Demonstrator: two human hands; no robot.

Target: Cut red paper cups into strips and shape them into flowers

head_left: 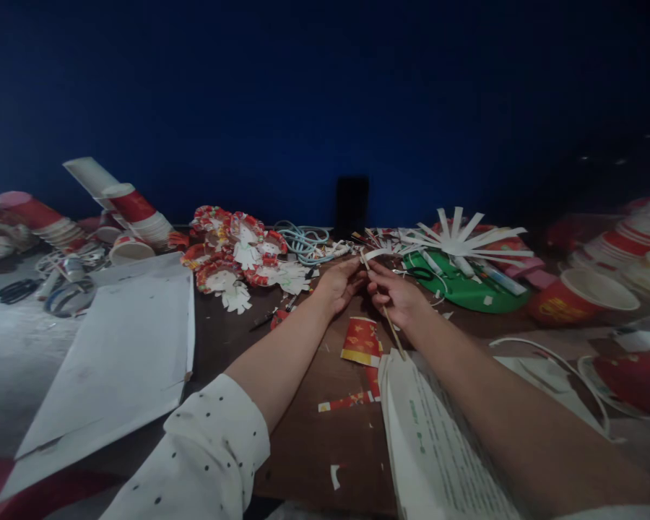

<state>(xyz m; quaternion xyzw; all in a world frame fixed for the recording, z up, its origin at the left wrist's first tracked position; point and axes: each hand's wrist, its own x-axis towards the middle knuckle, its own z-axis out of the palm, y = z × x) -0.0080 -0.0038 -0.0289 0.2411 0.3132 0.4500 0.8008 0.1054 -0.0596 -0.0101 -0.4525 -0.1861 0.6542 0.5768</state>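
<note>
Both hands meet over the middle of the brown table. A thin wooden stick (393, 330) slants down and right from under the fingers of my right hand (399, 292), which is closed around it. At the stick's upper end is a narrow white paper strip (378, 253), curving off to the right. My left hand (336, 286) is closed, its fingertips pinching at the strip and stick tip; the exact contact is hidden. Just below the hands lies a cut red paper cup piece (360, 339) with a yellow band. Red paper scraps (348, 401) lie nearer me.
Red-rimmed paper crafts (246, 245) are piled at back left, beside a white board (124, 347). A white cup cut into strips (458, 242) rests on a green disc (479, 292). Printed sheets (433, 440) lie under my right forearm. Paper cups (579, 300) stand right.
</note>
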